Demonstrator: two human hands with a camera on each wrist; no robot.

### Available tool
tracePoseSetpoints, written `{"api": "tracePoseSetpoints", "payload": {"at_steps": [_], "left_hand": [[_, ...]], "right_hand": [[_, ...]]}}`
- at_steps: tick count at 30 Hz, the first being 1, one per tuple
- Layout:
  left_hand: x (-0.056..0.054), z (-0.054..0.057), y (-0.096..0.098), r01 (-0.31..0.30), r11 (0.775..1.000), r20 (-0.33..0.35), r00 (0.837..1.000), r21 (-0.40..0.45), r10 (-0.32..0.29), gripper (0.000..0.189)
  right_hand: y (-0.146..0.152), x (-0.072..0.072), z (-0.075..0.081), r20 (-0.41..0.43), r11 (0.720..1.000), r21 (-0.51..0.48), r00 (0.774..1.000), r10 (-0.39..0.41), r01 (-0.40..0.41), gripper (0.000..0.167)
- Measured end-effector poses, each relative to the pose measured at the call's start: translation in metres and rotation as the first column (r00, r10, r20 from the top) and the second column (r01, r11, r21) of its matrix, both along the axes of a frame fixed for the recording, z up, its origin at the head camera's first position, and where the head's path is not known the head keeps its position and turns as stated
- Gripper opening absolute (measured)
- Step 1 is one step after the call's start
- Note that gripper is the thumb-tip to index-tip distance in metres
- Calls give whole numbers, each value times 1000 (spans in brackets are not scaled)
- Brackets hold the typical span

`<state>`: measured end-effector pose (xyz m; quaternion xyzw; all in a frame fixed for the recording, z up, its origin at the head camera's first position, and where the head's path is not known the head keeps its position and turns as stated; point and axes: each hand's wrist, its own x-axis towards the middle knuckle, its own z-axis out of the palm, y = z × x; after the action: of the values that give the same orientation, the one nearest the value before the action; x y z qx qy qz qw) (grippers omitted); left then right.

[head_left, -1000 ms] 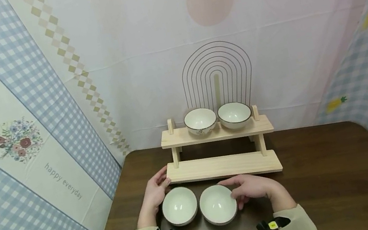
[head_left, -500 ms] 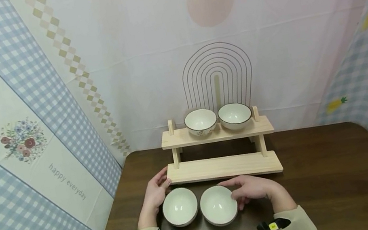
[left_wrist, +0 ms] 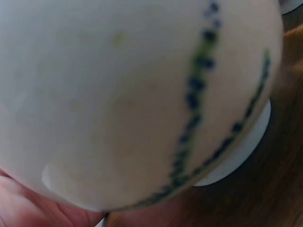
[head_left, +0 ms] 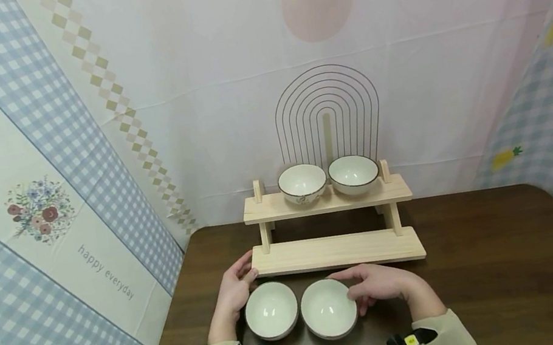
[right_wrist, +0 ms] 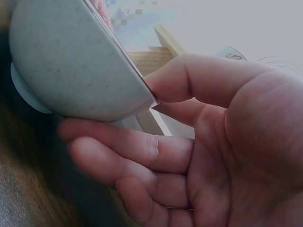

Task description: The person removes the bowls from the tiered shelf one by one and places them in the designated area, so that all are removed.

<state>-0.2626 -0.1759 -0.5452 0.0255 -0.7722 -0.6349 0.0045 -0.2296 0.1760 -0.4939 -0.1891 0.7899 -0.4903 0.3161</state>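
Note:
In the head view my left hand (head_left: pixel 235 289) is at the left end of a two-tier wooden display stand (head_left: pixel 334 248). Its thumb and fingers grip the corner of the lower board. Just right of that wrist sits a white bowl (head_left: pixel 271 311); its blue-and-green patterned outside (left_wrist: pixel 142 104) fills most of the left wrist view and hides most of the hand. My right hand (head_left: pixel 381 281) pinches the right side of a second white bowl (head_left: pixel 328 309). In the right wrist view the thumb lies at the dark rim of this bowl (right_wrist: pixel 80 66), fingers curled below its side.
Two more bowls stand side by side on the upper board, a flower-patterned bowl (head_left: pixel 302 183) and a dark-rimmed bowl (head_left: pixel 354 173). The dark brown table (head_left: pixel 491 258) extends to the right. A printed cloth backdrop (head_left: pixel 211 54) hangs behind it.

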Motion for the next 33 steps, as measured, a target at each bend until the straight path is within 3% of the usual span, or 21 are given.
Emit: {"api": "tracePoseSetpoints", "payload": {"at_steps": [12,23,33], "left_hand": [[-1,1,2,4,1000,5,1000,-9,-4,47],[-4,-2,1,-9,1000,14,1000,-10,9,47],[-5,-1,6,-15,1000,-3,1000,-6,15,47]], "right_hand": [[1,-4,-3,-12,1000,4,1000,21,-21,61],[7,-7,0,-7,997,66,1000,29,-29,66],[14,-19,-1,-114,1000,23,993,10,-7,51]]}}
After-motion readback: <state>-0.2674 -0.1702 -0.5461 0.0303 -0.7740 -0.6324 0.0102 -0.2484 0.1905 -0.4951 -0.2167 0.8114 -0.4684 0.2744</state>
